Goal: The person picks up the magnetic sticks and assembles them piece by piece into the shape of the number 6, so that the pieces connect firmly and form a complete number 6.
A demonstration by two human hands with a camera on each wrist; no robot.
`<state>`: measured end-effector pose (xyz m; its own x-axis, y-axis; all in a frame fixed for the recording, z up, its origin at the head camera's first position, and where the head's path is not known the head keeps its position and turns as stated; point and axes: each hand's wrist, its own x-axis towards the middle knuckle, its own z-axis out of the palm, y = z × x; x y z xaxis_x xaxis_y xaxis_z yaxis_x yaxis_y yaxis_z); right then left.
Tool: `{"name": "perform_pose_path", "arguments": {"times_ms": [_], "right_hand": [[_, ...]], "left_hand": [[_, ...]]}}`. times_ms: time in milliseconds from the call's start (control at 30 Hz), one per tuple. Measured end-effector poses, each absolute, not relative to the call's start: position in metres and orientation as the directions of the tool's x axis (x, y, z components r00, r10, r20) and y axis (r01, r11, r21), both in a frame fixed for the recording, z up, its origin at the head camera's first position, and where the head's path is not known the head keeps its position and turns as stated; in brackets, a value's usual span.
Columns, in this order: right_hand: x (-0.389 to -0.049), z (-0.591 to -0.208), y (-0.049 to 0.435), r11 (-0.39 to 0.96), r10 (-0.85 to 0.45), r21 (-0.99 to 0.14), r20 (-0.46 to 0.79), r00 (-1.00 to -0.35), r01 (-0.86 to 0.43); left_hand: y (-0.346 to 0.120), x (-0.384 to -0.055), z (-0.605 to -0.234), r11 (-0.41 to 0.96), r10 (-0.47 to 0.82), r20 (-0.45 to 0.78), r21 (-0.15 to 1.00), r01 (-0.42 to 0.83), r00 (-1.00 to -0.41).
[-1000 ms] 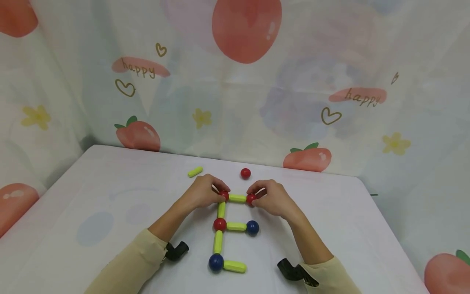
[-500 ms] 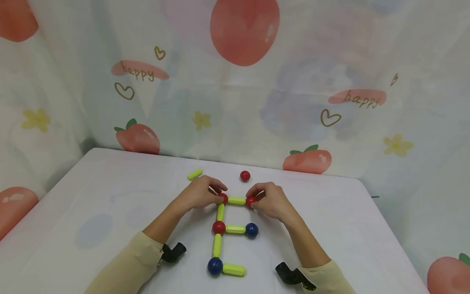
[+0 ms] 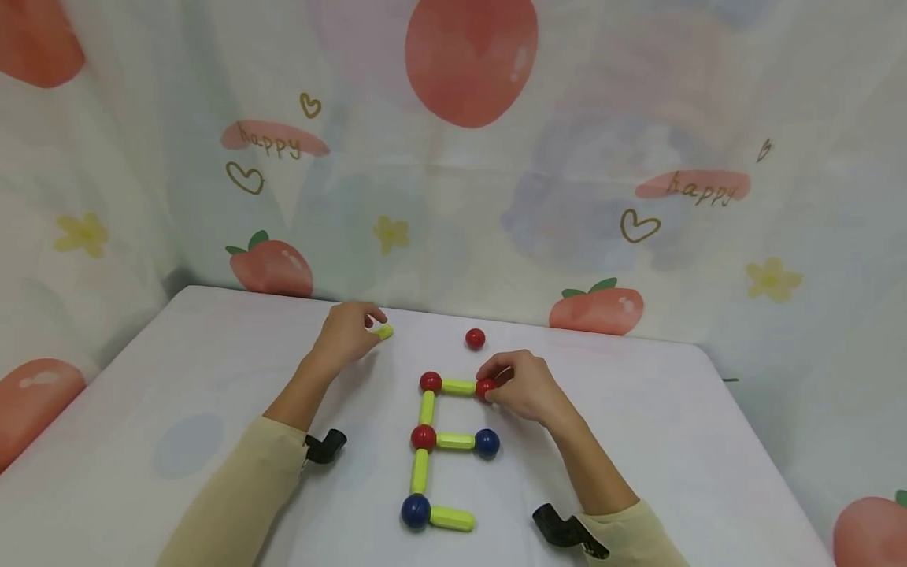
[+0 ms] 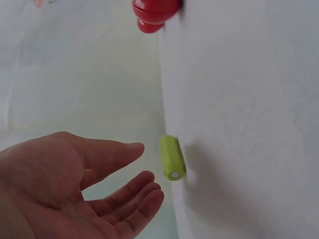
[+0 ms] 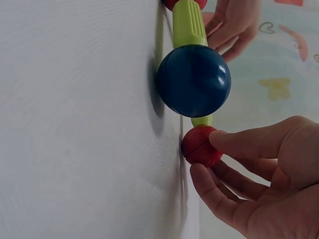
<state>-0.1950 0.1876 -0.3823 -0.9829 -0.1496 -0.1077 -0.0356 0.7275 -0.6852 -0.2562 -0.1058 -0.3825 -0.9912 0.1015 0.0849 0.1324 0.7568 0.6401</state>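
Note:
My right hand point(image 3: 523, 387) pinches a red ball point(image 5: 200, 147) between thumb and fingers at the free end of the structure's top rod. My left hand point(image 3: 345, 337) is at the back left, beside a loose yellow-green rod point(image 4: 172, 158). In the left wrist view its thumb and fingers are parted, with the rod just beyond their tips. The structure lies flat: a red corner ball point(image 3: 431, 382), a red middle ball point(image 3: 423, 437) and a blue bottom ball point(image 3: 416, 512), joined by yellow-green rods. A second blue ball point(image 3: 486, 442) ends the middle rod. One rod point(image 3: 453, 518) extends right from the bottom ball.
A loose red ball point(image 3: 475, 339) lies near the table's back edge, between the two hands. The table point(image 3: 623, 441) has a white cover, with a printed curtain point(image 3: 468, 197) hanging right behind it. Each wrist carries a black camera mount point(image 3: 567, 529).
My left hand has let go of the red corner ball and moved back and left to the loose rod. My right hand still holds its red ball in the same place.

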Motion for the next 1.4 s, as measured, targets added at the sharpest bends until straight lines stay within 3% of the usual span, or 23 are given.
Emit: {"name": "perform_pose_path", "arguments": {"times_ms": [267, 500, 967, 1400], "right_hand": [[-0.197, -0.385, 0.184, 0.727, -0.148, -0.686, -0.113, -0.982, -0.031], [-0.198, -0.385, 0.184, 0.734, -0.145, -0.678, -0.104, -0.984, -0.036], [-0.196, -0.384, 0.189, 0.745, -0.133, -0.666, -0.107, -0.985, -0.028], [-0.196, -0.384, 0.189, 0.741, -0.134, -0.671, -0.102, -0.986, -0.032]], "left_hand": [[-0.104, -0.278, -0.396, 0.814, 0.098, 0.058, 0.570, 0.114, -0.994], [-0.097, -0.277, -0.395, 0.833, 0.092, 0.042, 0.545, 0.100, -0.995], [-0.084, -0.254, -0.384, 0.784, 0.069, -0.007, 0.619, 0.050, -0.998], [-0.068, -0.205, -0.364, 0.717, 0.132, -0.011, 0.691, 0.088, -0.991]]}}
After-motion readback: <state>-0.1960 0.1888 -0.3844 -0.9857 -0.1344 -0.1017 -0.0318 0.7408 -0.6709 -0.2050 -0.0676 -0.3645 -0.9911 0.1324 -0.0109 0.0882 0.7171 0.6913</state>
